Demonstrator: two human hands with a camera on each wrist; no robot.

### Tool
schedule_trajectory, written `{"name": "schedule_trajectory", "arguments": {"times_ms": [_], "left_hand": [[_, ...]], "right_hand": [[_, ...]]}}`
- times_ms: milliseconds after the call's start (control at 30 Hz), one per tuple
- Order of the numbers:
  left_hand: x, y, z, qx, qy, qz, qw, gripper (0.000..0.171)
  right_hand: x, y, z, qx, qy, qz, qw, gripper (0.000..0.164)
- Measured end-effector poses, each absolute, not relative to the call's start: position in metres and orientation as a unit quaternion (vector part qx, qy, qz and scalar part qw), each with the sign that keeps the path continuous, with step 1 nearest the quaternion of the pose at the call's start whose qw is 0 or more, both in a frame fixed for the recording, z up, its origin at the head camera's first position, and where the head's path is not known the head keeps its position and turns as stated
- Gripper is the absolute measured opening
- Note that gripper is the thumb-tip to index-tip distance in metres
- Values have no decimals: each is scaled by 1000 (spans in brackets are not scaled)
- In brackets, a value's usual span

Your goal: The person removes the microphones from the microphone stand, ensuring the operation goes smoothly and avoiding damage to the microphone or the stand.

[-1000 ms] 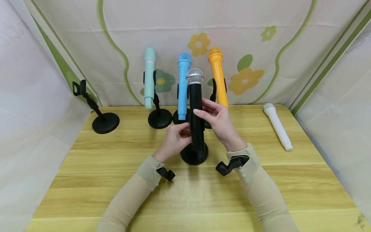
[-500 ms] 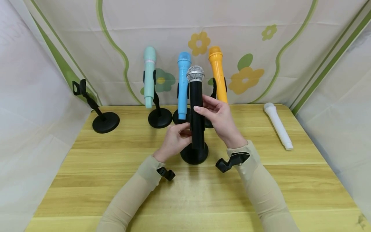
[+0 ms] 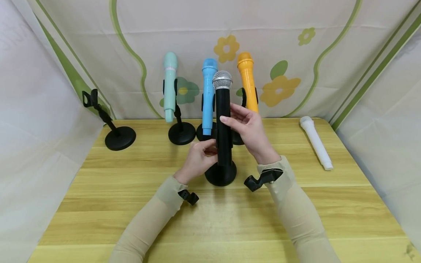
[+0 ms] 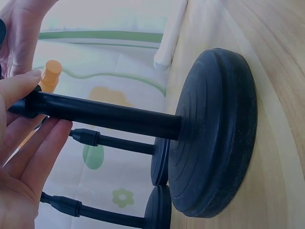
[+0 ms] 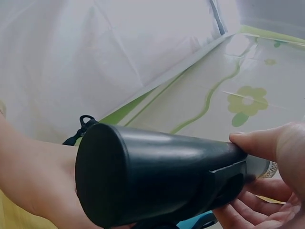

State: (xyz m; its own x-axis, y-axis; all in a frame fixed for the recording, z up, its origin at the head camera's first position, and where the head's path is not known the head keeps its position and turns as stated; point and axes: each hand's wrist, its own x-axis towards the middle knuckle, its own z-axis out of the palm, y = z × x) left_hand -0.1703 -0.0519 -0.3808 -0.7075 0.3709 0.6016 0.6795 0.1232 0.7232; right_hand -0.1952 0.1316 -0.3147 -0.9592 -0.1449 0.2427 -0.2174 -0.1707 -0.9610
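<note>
A black microphone with a silver mesh head stands tilted in the clip of a black desk stand, whose round base rests on the table. My right hand pinches the microphone's body between thumb and fingers, above the clip. Lower down, my left hand grips the top of the stand's pole, thumb on one side and fingers on the other. The microphone's flat bottom end shows large in the right wrist view.
Behind stand a mint microphone, a blue microphone and an orange microphone, each on a black stand. A bare stand is at the left. A white microphone lies on the table at the right.
The black microphone has slid slightly upward through the clip, with my right hand rising along with it. My left hand and the stand's base have stayed in place.
</note>
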Motion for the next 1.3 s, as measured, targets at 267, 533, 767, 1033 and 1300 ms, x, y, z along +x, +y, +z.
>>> {"name": "schedule_trajectory", "arguments": {"times_ms": [267, 533, 767, 1033, 1300], "left_hand": [[-171, -51, -382, -356, -736, -557, 143, 25], [-170, -50, -383, -358, -734, -556, 152, 25], [-171, -50, -387, -356, -733, -560, 149, 25], [-182, -50, -404, -351, -738, -554, 158, 29], [-192, -52, -418, -354, -737, -553, 158, 28]], "right_hand": [[-199, 132, -312, 135, -649, 748, 30, 55], [-202, 132, -310, 123, -650, 749, 36, 56], [-207, 132, -308, 118, -649, 751, 42, 55], [-211, 129, -302, 118, -643, 755, 45, 53], [-216, 128, -298, 121, -642, 755, 52, 52]]}}
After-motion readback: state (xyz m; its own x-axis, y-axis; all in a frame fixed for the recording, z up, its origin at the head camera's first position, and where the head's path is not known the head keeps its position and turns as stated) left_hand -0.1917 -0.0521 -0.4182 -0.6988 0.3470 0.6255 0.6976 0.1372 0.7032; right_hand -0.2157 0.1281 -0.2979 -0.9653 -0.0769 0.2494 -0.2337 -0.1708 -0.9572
